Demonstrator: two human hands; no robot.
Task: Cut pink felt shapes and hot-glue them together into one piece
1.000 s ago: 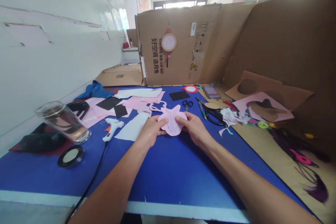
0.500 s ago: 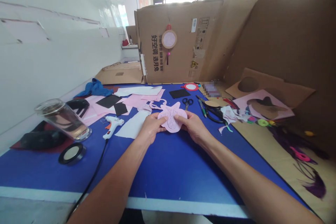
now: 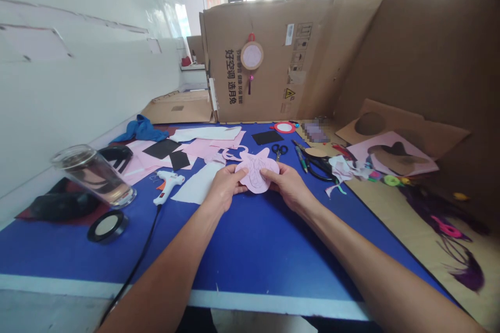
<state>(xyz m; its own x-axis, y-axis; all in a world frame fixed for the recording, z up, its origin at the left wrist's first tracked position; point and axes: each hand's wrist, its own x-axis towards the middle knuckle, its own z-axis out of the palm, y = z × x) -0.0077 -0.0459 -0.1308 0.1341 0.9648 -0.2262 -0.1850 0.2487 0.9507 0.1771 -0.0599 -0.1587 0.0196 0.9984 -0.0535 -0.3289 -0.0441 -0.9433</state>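
Note:
A pink paper cutout [image 3: 257, 173] with a rounded, lobed outline and drawn lines is held above the blue table. My left hand [image 3: 227, 186] pinches its left edge, thumb on top. On the right edge, my right hand [image 3: 287, 183] grips it the same way, with its thumb on the face of the paper. Just behind the cutout lie curled pink paper scraps [image 3: 233, 154] and black-handled scissors [image 3: 279, 151]. White paper [image 3: 197, 184] lies beside my left hand.
On the left are a white glue gun [image 3: 169, 186], a glass of liquid [image 3: 94, 176], a round black tin [image 3: 106, 226] and a blue cloth [image 3: 140, 129]. Pliers [image 3: 318, 168], scraps and purple tassels [image 3: 466, 270] lie right. Cardboard [image 3: 269, 62] stands behind.
The view has shifted slightly. Both hands keep hold of the pink cutout, which is tilted a little differently.

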